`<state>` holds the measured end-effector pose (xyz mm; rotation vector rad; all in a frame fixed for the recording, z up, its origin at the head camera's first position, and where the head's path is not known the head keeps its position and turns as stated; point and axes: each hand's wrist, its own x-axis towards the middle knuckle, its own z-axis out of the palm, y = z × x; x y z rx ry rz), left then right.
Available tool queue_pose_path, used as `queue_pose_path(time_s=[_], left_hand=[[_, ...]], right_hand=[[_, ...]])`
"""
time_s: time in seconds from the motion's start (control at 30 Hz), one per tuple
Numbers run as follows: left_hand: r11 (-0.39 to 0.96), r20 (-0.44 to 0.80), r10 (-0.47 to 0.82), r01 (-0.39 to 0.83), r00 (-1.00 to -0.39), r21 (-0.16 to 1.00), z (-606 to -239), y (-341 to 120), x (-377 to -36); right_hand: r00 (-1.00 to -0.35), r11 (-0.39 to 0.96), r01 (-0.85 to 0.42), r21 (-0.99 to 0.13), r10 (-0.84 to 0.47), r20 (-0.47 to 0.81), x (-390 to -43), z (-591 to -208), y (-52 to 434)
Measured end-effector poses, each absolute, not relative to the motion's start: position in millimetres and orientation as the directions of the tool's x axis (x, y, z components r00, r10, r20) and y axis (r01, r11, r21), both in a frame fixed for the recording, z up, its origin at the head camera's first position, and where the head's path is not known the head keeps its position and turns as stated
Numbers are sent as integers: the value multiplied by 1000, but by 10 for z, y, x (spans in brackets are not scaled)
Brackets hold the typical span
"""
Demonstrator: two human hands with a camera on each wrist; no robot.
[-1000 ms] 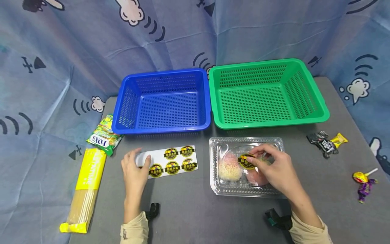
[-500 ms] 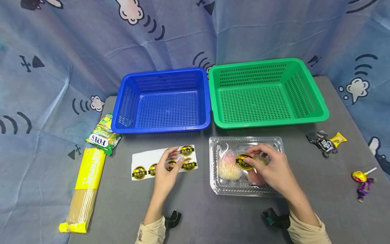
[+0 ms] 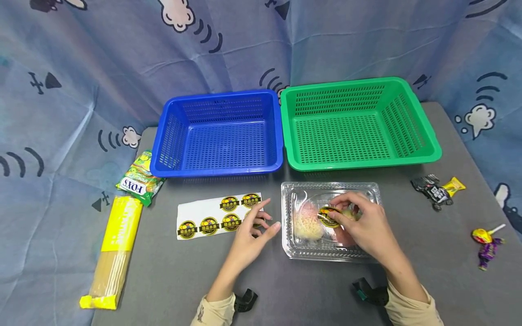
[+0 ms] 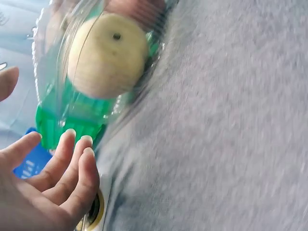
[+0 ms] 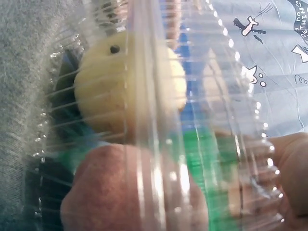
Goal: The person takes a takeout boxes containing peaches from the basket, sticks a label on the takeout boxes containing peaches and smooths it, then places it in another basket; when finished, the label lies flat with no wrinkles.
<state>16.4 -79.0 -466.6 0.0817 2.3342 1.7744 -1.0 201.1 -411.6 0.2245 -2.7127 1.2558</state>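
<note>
My right hand [image 3: 364, 224] pinches a round black-and-gold sticker [image 3: 327, 218] between thumb and fingertips, low over the lid of a clear plastic box [image 3: 287, 217]. Inside the box lie round fruits; the left wrist view has a pale yellow one [image 4: 108, 57] with a dark spot, and a reddish one [image 5: 103, 192] fills the bottom of the right wrist view. My left hand [image 3: 248, 237] holds nothing, fingers spread, its thumb tip close to the box's left edge. It partly covers the right end of a white sheet of matching stickers [image 3: 195, 209].
A blue basket [image 3: 216, 173] and a green basket [image 3: 363, 164] stand side by side at the back. At left lie a FOX'S candy bag [image 3: 138, 184] and a yellow pack of noodles [image 3: 116, 246]. Wrapped candies [image 3: 434, 192] and a lollipop [image 3: 482, 236] lie at right.
My left hand has moved right across the sticker sheet, from its left end to beside the box. My right hand stays over the lid with the sticker, which has shifted only slightly.
</note>
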Motion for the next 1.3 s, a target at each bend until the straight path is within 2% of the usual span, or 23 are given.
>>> queue_pose_path(time_s=[0.17, 0.4, 0.6, 0.87, 1.13, 1.3], left_hand=[[262, -141, 251, -72, -958, 962, -4680, -705, 197], [244, -119, 285, -47, -951, 968, -4647, -595, 213], [242, -123, 281, -54, -952, 969, -4656, -538, 214], [187, -153, 263, -105, -953, 977, -4682, -525, 206], [135, -148, 277, -114, -949, 984, -4700, -509, 222], [65, -160, 305, -147, -939, 987, -4700, -497, 233]], right_hand=[[-984, 668, -168, -725, -66, 167, -4, -4126, 2010], [-984, 688, -161, -708, -56, 170, -5, -4154, 2006], [-977, 683, -191, -704, -65, 203, -10, -4179, 2002], [-983, 665, -179, -725, -84, 166, -12, -4214, 1937], [-972, 679, -192, -708, -33, 232, -43, -4246, 1891], [-971, 673, -154, -724, 30, 235, -84, -4235, 1872]])
